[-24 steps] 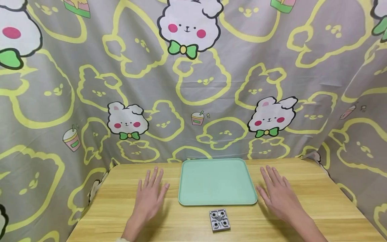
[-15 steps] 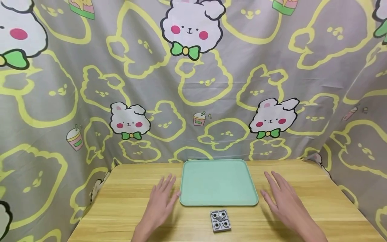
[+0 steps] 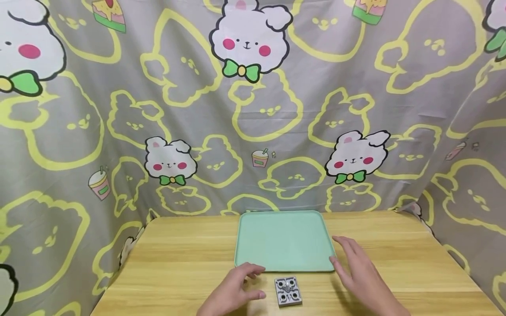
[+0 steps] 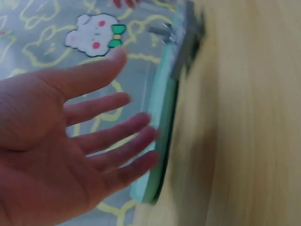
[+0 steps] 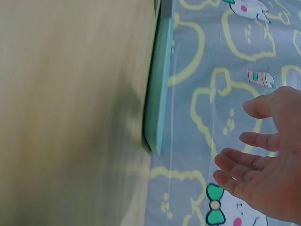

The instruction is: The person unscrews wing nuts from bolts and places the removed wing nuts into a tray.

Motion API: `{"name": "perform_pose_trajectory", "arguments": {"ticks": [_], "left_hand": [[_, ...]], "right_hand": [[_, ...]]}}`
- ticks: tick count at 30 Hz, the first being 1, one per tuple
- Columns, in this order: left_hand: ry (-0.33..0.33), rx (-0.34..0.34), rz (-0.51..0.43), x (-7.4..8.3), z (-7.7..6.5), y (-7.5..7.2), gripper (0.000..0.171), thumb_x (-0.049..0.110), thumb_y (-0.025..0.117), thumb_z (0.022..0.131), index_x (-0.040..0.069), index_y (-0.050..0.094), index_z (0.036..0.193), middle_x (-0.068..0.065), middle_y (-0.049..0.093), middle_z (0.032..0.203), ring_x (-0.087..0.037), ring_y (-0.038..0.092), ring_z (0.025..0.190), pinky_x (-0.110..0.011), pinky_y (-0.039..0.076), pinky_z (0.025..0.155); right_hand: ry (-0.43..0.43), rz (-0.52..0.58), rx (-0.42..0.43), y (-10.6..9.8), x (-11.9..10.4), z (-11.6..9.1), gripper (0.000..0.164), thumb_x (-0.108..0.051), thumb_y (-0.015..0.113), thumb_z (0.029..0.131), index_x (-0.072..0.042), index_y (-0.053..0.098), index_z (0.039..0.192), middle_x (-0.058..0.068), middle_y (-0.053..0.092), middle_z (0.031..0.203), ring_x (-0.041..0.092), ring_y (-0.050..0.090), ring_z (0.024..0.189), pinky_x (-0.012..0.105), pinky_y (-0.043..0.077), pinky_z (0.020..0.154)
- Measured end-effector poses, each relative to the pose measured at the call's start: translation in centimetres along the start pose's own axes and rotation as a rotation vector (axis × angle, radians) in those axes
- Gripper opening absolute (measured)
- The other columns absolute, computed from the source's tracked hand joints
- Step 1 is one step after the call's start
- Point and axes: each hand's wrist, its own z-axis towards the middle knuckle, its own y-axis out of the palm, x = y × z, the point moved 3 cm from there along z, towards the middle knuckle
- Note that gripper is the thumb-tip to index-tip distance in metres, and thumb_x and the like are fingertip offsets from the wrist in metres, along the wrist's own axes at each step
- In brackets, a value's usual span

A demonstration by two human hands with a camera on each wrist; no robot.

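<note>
A small square grey metal block [image 3: 288, 291] with round holes at its corners and a raised pattern on top lies on the table, just in front of the green tray [image 3: 284, 245]. My left hand [image 3: 235, 289] is beside the block on its left, fingers loosely bent and thumb apart, with a gap to the block. In the left wrist view the fingers of the left hand [image 4: 70, 146] spread over the tray's edge, and the blurred block [image 4: 186, 42] stands beyond the thumb. My right hand [image 3: 361, 276] hovers by the tray's right front corner, holding nothing, its fingers [image 5: 249, 160] gently bent.
The wooden table [image 3: 178, 259] extends to both sides of the tray. A grey curtain [image 3: 221, 114] printed with white rabbits and yellow outlines hangs behind the table and along both sides.
My left hand has moved right and toward me, from left of the tray to beside the block. My right hand has come left, closer to the tray. Block and tray stay in place.
</note>
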Motion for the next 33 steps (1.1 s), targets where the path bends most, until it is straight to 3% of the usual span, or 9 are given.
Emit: {"name": "perform_pose_trajectory", "arguments": {"ticks": [2,4,11,15,19,27,33], "left_hand": [[-0.042,-0.044,-0.077,0.0,0.0,0.6,0.055,0.019,0.086,0.085,0.004,0.063,0.133,-0.008,0.066,0.118,-0.022,0.063,0.106,-0.035,0.058,0.090],[-0.077,-0.062,-0.097,0.1,0.1,1.1,0.058,0.016,0.088,0.082,0.005,0.063,0.133,-0.006,0.067,0.116,-0.019,0.062,0.104,-0.033,0.057,0.089],[-0.096,-0.012,0.026,1.3,1.2,3.6,0.070,0.018,0.095,0.071,0.006,0.063,0.132,-0.003,0.062,0.115,-0.019,0.060,0.105,-0.031,0.056,0.089],[-0.103,0.002,0.114,2.0,2.0,4.9,0.077,0.022,0.098,0.065,0.009,0.063,0.132,0.000,0.061,0.117,-0.016,0.058,0.109,-0.034,0.054,0.099],[-0.122,-0.011,0.106,2.4,2.8,6.0,0.082,0.017,0.100,0.062,0.012,0.061,0.135,0.002,0.059,0.114,-0.014,0.054,0.108,-0.034,0.052,0.101],[-0.065,-0.009,0.074,2.3,3.7,7.3,0.079,-0.006,0.092,0.058,0.017,0.061,0.127,0.007,0.057,0.109,-0.008,0.048,0.098,-0.024,0.049,0.086],[-0.047,-0.022,-0.005,1.6,3.9,7.2,0.066,-0.006,0.088,0.063,0.015,0.062,0.121,0.011,0.058,0.107,-0.007,0.047,0.096,-0.023,0.046,0.086]], "right_hand": [[-0.009,0.025,0.001,0.5,-0.6,0.0,0.055,-0.010,0.082,0.087,-0.002,0.057,0.135,0.013,0.062,0.128,0.032,0.064,0.111,0.055,0.060,0.084],[-0.006,0.056,-0.006,0.9,-1.1,-0.1,0.058,-0.012,0.085,0.084,-0.006,0.059,0.135,0.007,0.064,0.128,0.027,0.065,0.109,0.052,0.061,0.084],[0.037,0.121,-0.018,1.7,-2.6,-0.5,0.056,-0.014,0.087,0.083,-0.015,0.061,0.133,-0.008,0.063,0.126,0.017,0.064,0.107,0.045,0.061,0.085],[0.043,0.153,-0.042,2.3,-3.1,-0.8,0.053,-0.014,0.086,0.083,-0.019,0.061,0.130,-0.013,0.061,0.125,0.015,0.063,0.106,0.040,0.061,0.085],[0.063,0.244,-0.079,2.8,-3.2,-0.9,0.053,-0.010,0.085,0.084,-0.023,0.061,0.130,-0.016,0.061,0.124,0.017,0.065,0.104,0.038,0.062,0.084],[0.090,0.421,-0.211,4.1,-3.7,-1.4,0.037,-0.013,0.078,0.092,-0.014,0.062,0.126,0.001,0.065,0.120,0.022,0.067,0.103,0.038,0.062,0.087],[0.167,0.514,-0.299,4.4,-4.0,-1.2,0.030,-0.018,0.075,0.096,-0.008,0.062,0.121,0.004,0.066,0.115,0.026,0.067,0.105,0.042,0.062,0.088]]}}
